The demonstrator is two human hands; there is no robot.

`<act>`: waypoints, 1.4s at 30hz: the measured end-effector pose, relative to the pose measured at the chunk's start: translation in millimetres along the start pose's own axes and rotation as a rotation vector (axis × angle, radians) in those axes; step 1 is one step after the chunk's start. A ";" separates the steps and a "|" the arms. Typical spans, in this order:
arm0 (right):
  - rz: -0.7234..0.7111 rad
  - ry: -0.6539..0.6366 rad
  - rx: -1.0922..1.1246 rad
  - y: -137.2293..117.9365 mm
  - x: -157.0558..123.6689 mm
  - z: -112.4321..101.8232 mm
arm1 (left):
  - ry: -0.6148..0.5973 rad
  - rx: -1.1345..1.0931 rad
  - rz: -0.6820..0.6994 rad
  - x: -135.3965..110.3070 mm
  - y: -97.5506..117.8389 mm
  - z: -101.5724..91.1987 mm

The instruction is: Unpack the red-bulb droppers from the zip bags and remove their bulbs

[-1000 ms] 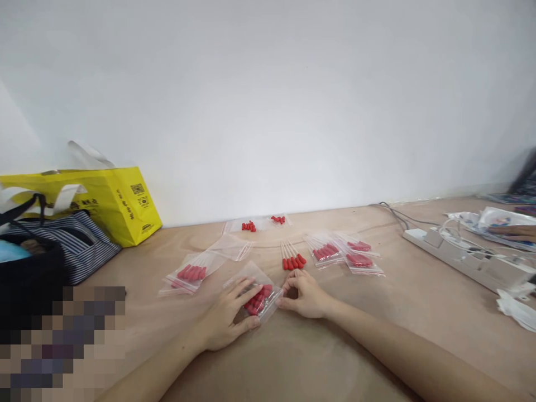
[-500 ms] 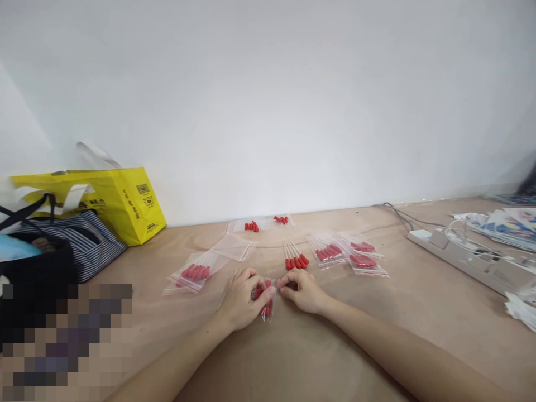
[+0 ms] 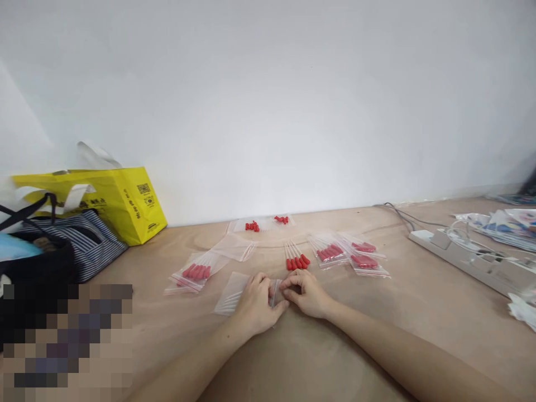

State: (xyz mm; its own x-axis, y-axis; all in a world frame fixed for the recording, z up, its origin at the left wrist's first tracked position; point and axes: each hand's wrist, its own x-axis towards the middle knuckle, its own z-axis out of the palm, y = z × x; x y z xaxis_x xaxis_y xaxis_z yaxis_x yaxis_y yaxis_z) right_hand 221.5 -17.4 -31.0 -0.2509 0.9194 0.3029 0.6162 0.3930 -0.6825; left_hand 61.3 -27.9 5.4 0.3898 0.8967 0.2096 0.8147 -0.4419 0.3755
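Note:
My left hand [image 3: 257, 304] and my right hand [image 3: 307, 293] meet over a small clear zip bag [image 3: 232, 293] lying on the wooden table [image 3: 377, 335]. Both hands pinch the bag's right end, fingers curled. The red-tipped sticks inside are mostly hidden under my left hand. Just beyond my right hand lie several loose red-tipped sticks [image 3: 295, 258]. More filled bags lie at the left [image 3: 190, 273] and right [image 3: 330, 251], with another right of that [image 3: 366, 262].
A yellow bag [image 3: 121, 204] and a striped bag [image 3: 79, 243] stand at the left by the white wall. Small red pieces [image 3: 252, 226] lie near the wall. A white power strip [image 3: 469, 259] with cables and papers [image 3: 508, 220] lie at the right.
The bag was turned from standing on its edge between my hands to lying flat, its length pointing left. My left hand moved over its right end.

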 end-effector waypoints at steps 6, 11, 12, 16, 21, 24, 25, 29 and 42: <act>-0.019 -0.003 -0.047 0.3 -1.1 0.7 | -0.006 0.016 -0.016 1.3 -3.6 1.5; -0.071 0.021 -0.069 0.9 -2.2 2.4 | -0.046 -0.042 -0.073 2.1 -3.9 -5.3; -0.077 0.029 -0.066 0.9 -2.3 2.8 | -0.046 -0.044 -0.075 2.3 -4.2 -6.0; -0.087 0.069 -0.015 -0.7 -3.0 3.3 | -0.043 -0.046 -0.068 4.2 -8.9 -4.6; -0.164 0.091 0.018 -4.1 -5.2 2.5 | -0.051 -0.087 -0.096 6.6 -14.8 -2.3; -0.228 0.077 -0.061 -6.0 -6.1 2.0 | -0.052 -0.124 -0.113 6.5 -15.7 -2.2; -0.246 0.072 -0.095 -6.8 -5.9 1.8 | -0.051 -0.137 -0.115 6.3 -15.9 -2.3; -0.314 0.053 -0.240 -10.3 -3.1 0.3 | -0.059 -0.181 -0.119 5.8 -16.2 -2.4; -0.462 0.084 -0.335 -9.3 3.5 -0.2 | -0.027 -0.384 -0.051 3.1 -19.7 -0.6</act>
State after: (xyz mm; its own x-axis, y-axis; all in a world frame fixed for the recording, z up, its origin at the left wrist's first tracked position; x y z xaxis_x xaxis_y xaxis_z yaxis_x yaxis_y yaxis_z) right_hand 215.0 -17.9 -23.5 -0.4985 0.6433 0.5811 0.6627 0.7149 -0.2230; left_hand 46.1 -16.4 -0.7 0.3681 0.9160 0.1597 0.6156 -0.3688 0.6965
